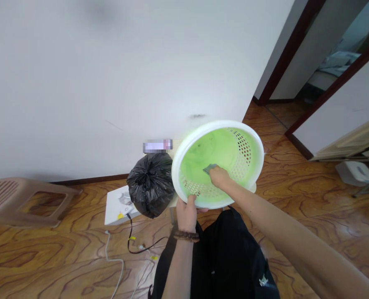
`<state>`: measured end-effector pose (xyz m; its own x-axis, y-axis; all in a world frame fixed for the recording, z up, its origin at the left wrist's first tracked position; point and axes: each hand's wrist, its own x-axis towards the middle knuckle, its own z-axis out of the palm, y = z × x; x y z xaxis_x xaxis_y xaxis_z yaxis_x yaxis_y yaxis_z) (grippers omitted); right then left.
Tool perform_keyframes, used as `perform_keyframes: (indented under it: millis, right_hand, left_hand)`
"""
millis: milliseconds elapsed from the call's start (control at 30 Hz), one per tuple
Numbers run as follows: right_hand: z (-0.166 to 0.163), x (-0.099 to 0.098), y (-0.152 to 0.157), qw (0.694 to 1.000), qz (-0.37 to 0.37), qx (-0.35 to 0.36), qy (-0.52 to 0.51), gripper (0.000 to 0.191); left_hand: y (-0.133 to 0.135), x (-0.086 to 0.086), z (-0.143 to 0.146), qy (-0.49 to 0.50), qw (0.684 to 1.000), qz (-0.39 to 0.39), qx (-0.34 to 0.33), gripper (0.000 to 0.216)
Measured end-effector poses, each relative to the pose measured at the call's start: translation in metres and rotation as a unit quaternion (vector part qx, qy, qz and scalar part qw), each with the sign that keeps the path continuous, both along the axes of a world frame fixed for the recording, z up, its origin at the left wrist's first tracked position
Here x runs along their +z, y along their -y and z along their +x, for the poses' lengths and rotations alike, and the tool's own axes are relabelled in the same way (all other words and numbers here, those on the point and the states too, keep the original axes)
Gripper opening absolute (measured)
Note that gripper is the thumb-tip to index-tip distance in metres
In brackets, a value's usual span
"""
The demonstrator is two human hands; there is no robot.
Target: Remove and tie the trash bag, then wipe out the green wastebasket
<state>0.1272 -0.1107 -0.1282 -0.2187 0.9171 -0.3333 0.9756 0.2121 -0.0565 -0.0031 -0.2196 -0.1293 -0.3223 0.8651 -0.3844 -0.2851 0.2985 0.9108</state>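
A green plastic basket [217, 145] with a white rim and perforated sides is tilted, its opening facing me. My left hand [186, 214] grips the near rim, thumb over the inside edge. Inside the basket, my right hand [220, 176] is closed on a grey cloth [209, 168] against the green inner surface. Some dark marks show on the basket's bottom. A tied black plastic bag [151, 185] sits just left of the basket, close to its rim.
A brown plastic stool [31, 201] lies at the left by the wall. A white box [118, 203] and cables [122, 261] are on the wooden floor. Behind the bag is a blurred-out small item [157, 146]. At the right are a doorway [284, 62] and a white object [357, 172].
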Motion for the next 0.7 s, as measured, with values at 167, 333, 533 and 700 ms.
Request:
perform_keyframes:
  millis: [167,333,533,700]
  right_hand:
    - [0.001,-0.019,-0.01,0.999,-0.006,0.03,0.017,0.036]
    - [0.014,-0.03,-0.023,0.996,0.061,0.029,0.049,0.035]
    - [-0.004,-0.03,-0.004,0.991,0.014,0.084,-0.107,0.038]
    - [0.005,-0.018,-0.001,0.986,0.04,0.129,-0.094,0.038]
  left_hand:
    - [0.008,-0.01,0.008,0.021,0.999,-0.03,0.022,0.032]
    - [0.016,-0.013,0.027,0.05,0.996,-0.045,0.055,0.034]
    - [0.013,-0.011,0.035,0.066,0.994,-0.057,0.06,0.033]
    - [0.012,-0.004,0.035,0.107,0.986,-0.069,0.107,0.037]
